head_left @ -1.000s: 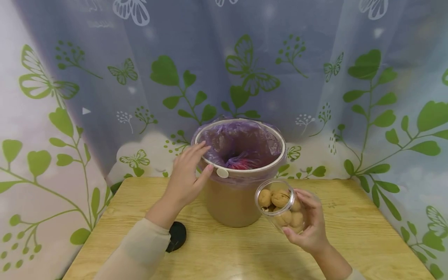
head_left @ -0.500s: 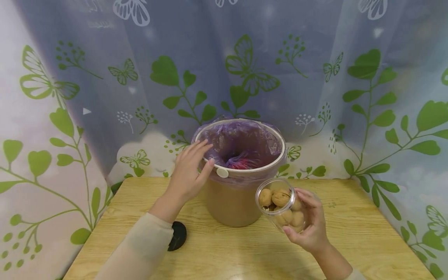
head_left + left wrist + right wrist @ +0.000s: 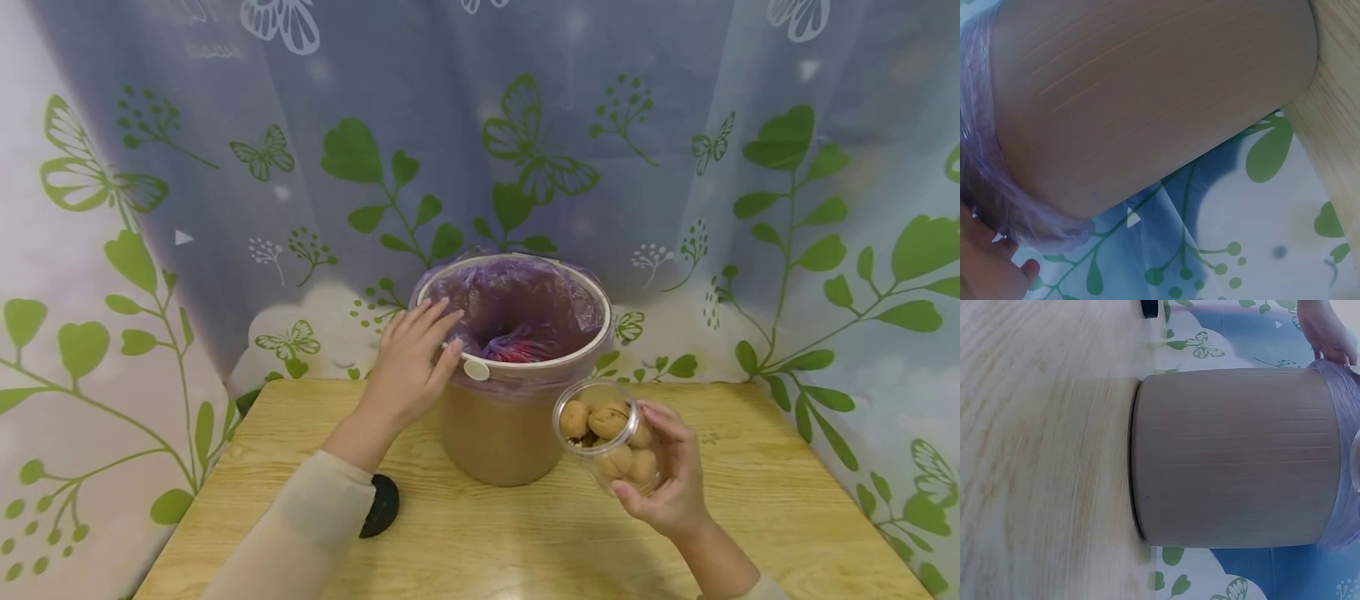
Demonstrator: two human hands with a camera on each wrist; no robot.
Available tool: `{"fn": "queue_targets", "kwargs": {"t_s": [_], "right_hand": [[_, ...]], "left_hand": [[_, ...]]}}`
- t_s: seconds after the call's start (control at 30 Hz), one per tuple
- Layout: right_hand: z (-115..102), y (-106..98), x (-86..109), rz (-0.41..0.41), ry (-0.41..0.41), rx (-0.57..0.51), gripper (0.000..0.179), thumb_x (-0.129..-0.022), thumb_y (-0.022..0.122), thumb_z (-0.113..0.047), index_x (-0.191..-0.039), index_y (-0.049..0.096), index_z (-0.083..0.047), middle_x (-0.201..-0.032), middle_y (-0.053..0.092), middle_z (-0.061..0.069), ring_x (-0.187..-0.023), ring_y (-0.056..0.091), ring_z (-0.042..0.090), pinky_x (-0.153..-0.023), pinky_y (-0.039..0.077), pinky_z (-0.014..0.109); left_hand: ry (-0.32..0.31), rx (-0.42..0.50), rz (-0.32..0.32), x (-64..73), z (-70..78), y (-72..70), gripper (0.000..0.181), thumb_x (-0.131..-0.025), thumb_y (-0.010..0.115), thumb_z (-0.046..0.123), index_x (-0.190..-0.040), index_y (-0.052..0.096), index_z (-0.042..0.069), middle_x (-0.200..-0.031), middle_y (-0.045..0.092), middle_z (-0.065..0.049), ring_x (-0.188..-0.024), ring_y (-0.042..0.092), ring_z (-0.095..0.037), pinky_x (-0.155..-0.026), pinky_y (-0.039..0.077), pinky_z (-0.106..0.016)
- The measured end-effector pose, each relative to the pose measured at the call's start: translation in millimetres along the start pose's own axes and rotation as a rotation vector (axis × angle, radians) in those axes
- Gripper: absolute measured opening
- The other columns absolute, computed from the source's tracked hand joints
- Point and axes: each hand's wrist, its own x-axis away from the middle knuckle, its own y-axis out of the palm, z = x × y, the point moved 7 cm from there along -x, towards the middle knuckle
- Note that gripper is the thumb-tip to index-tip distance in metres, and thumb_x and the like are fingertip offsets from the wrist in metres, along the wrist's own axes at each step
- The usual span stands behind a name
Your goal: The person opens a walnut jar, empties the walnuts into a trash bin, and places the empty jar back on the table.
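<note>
A beige trash can stands upright on the wooden table, lined with a thin purple plastic bag under a white rim ring. My left hand lies at the can's left rim, fingers loosely extended over the edge; in the left wrist view the hand is beside the bag. My right hand grips a clear, lidless plastic jar from its right side, in front of the can. Several walnuts fill the jar, which tilts toward the can. The right wrist view does not show the right hand.
Inside the can lies a bunched bag with something red. A round black disc, partly behind the left sleeve, rests on the table. A curtain with butterflies and leaves hangs close behind the can.
My left hand has shifted slightly right along the rim, its fingers reaching a bit further over the opening. The jar in my right hand has moved slightly to the right.
</note>
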Motion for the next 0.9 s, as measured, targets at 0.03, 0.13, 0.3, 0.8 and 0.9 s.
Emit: {"fn": "queue_targets", "kwargs": {"t_s": [0.03, 0.13, 0.3, 0.8, 0.9], "right_hand": [[0, 0, -0.8, 0.000, -0.004, 0.000, 0.074, -0.076, 0.084, -0.006, -0.128, 0.039, 0.024, -0.136, 0.050, 0.026, -0.125, 0.050, 0.029, -0.108, 0.041, 0.031], [0, -1, -3.1, 0.005, -0.011, -0.002, 0.074, -0.076, 0.083, -0.006, -0.128, 0.039, 0.024, -0.136, 0.050, 0.026, -0.125, 0.051, 0.030, -0.108, 0.041, 0.031], [1, -5, -5.9, 0.022, -0.013, 0.026, 0.074, -0.077, 0.084, -0.008, -0.127, 0.039, 0.024, -0.136, 0.050, 0.025, -0.125, 0.051, 0.029, -0.108, 0.041, 0.031], [0, -12, -17.7, 0.069, -0.021, 0.030, 0.072, -0.074, 0.085, -0.007, -0.122, 0.041, 0.024, -0.133, 0.053, 0.026, -0.123, 0.052, 0.029, -0.107, 0.041, 0.031], [0, -14, -22.4, 0.086, -0.029, 0.030, 0.073, -0.074, 0.086, -0.008, -0.121, 0.042, 0.024, -0.132, 0.053, 0.026, -0.123, 0.052, 0.029, -0.106, 0.041, 0.031]], "left_hand": [[-0.002, -0.009, -0.004, 0.1, -0.1, 0.5, 0.063, -0.107, 0.024, 0.053, -0.147, 0.052, 0.014, -0.157, 0.040, -0.010, -0.148, 0.028, -0.031, -0.120, 0.011, -0.055], [-0.007, -0.026, -0.016, 0.3, -1.1, 2.5, 0.062, -0.107, 0.023, 0.053, -0.147, 0.051, 0.015, -0.157, 0.040, -0.009, -0.149, 0.027, -0.030, -0.121, 0.009, -0.054], [-0.012, -0.040, -0.029, 1.1, -1.8, 3.7, 0.061, -0.107, 0.024, 0.053, -0.147, 0.052, 0.015, -0.156, 0.042, -0.008, -0.149, 0.026, -0.029, -0.121, 0.008, -0.053], [-0.019, -0.061, -0.053, 1.1, -1.9, 4.9, 0.059, -0.108, 0.025, 0.050, -0.147, 0.051, 0.015, -0.155, 0.043, -0.009, -0.150, 0.024, -0.030, -0.121, 0.009, -0.055], [-0.020, -0.062, -0.058, 1.3, -1.9, 4.9, 0.058, -0.108, 0.025, 0.050, -0.147, 0.051, 0.015, -0.155, 0.043, -0.009, -0.150, 0.023, -0.030, -0.121, 0.008, -0.055]]}}
